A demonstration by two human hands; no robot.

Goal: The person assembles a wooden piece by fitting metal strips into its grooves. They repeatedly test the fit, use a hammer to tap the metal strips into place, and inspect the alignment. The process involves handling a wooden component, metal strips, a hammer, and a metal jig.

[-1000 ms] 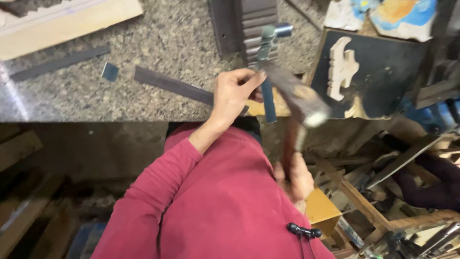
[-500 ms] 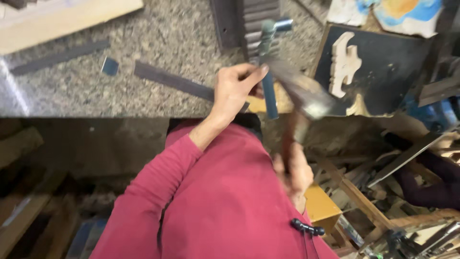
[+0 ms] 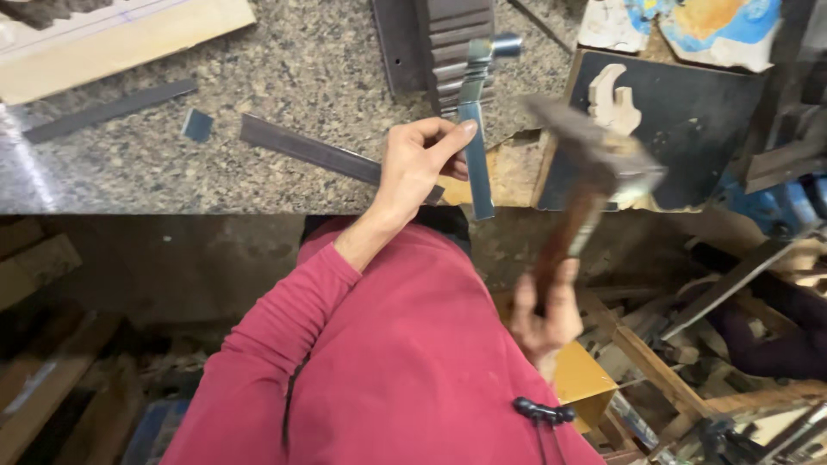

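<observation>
From the head camera we see our left hand pinching a flat metal strip at the worktop's near edge, beside an upright blue-grey bar. Our right hand is wrapped round a raised hammer, blurred. We judge the striking step is in hand; the blow calls for a steady strip and clear fingers
</observation>
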